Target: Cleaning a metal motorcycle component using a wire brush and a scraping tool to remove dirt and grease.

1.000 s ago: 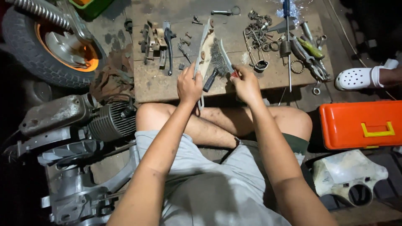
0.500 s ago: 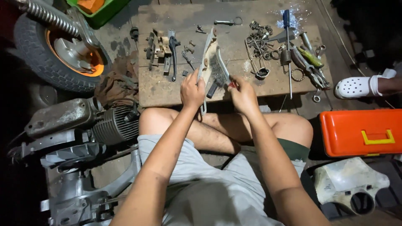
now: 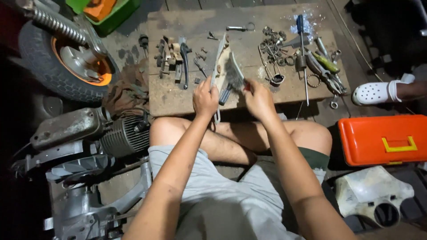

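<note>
Two hands busy over wooden board. Left hand closed round long pale metal part, held upright on edge above board. Right hand clenched on wire brush, bristles against part. Part looks dull, grimy in places: cleaning seems midway, not finished. Many small parts and screwdriver lie on board, untouched. Orange toolbox shut beside right knee.
</note>
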